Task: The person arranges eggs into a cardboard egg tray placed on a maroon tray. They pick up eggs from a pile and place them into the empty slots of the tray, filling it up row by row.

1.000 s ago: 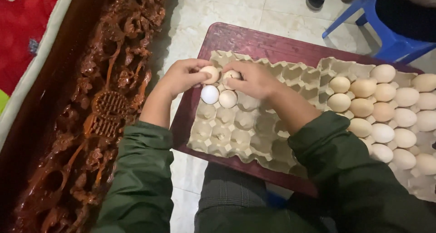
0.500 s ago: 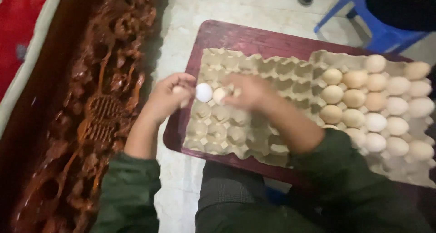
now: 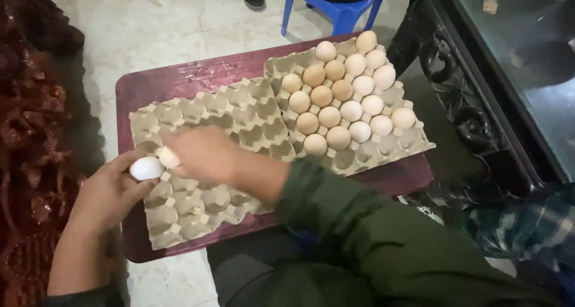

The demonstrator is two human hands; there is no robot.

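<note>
Fingers [image 3: 129, 163] of the left hand [image 3: 108, 193] are curled loosely around a white egg [image 3: 147, 168], which is pinched between thumb and fingertips at the left edge of the near cardboard tray [image 3: 197, 208]. Only a narrow gap is left between the fingertips, filled by the egg. The right hand [image 3: 206, 154] is blurred; it is laid across the same tray, and a pale tan egg [image 3: 169, 158] is seen at its fingertips, just beside the white one. That egg appears to be gripped, though how tightly the fingers are closed cannot be told through the blur. The two eggs are held close together, nearly touching, over the tray's left cups.

The near tray's visible cups are seen unfilled, and part of it is hidden under the right forearm in its green sleeve [image 3: 359, 223]. A second cardboard tray [image 3: 413, 142] is set against it on the right, filled over most of its cups with tan and pale eggs [image 3: 341, 91]. Both trays are borne by a dark red table [image 3: 173, 79]. A carved dark wooden frame [image 3: 36, 133] is seen at the left, a blue plastic stool [image 3: 338, 7] at the top, and a glass-topped dark table [image 3: 515, 73] at the right. A plaid sleeve [image 3: 527, 229] of another person is visible at lower right.
</note>
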